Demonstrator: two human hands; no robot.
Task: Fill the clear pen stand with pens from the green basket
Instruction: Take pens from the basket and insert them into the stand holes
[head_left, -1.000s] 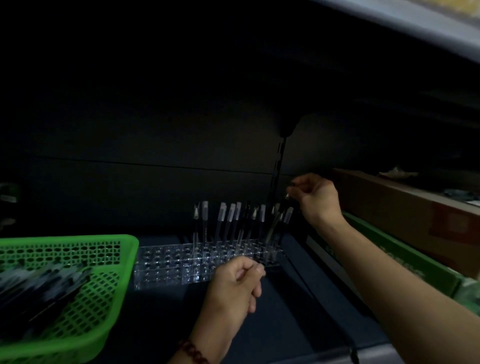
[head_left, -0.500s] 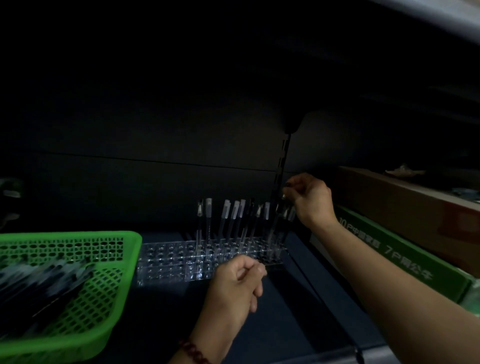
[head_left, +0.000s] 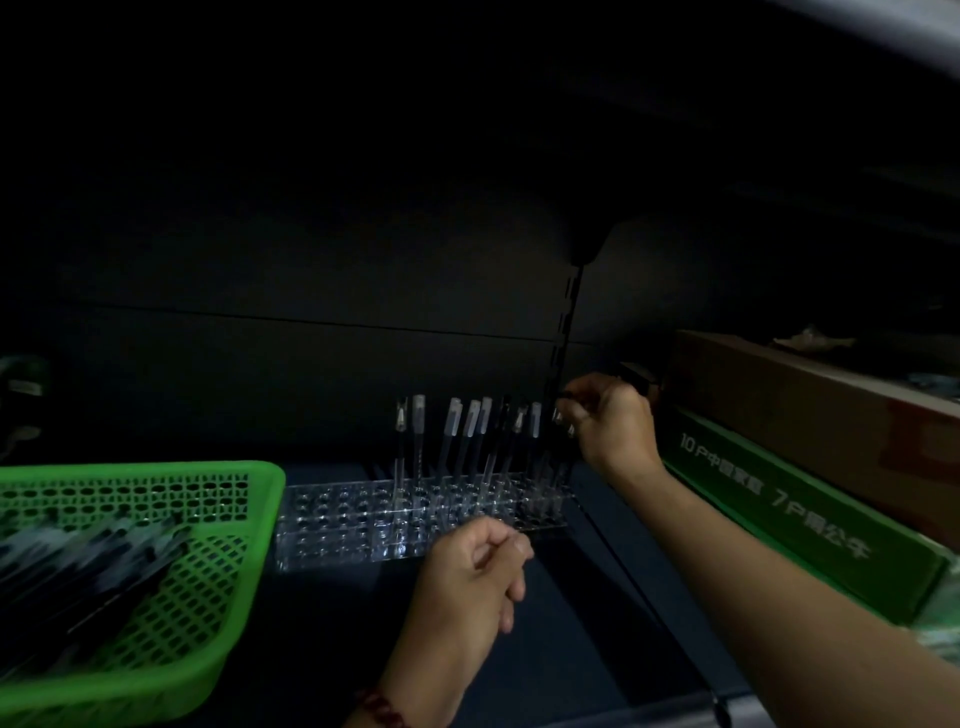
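A clear pen stand (head_left: 343, 525) with many holes lies on a dark shelf. Several pens (head_left: 470, 441) stand upright in its back right part. My right hand (head_left: 613, 426) is at the stand's right end, fingers pinched on the top of a pen (head_left: 563, 415) that is standing in the stand. My left hand (head_left: 472, 577) hovers in front of the stand, fingers curled closed with nothing seen in them. The green basket (head_left: 156, 670) sits at the left with a heap of dark pens (head_left: 88, 566) inside.
A long green box (head_left: 795, 514) with white lettering lies at the right, with a brown cardboard box (head_left: 810, 400) behind it. A slotted shelf upright (head_left: 566, 338) rises behind the stand. The shelf's back wall is dark.
My right hand has come down lower with the pen, toward the stand's right end. My left hand has hardly moved.
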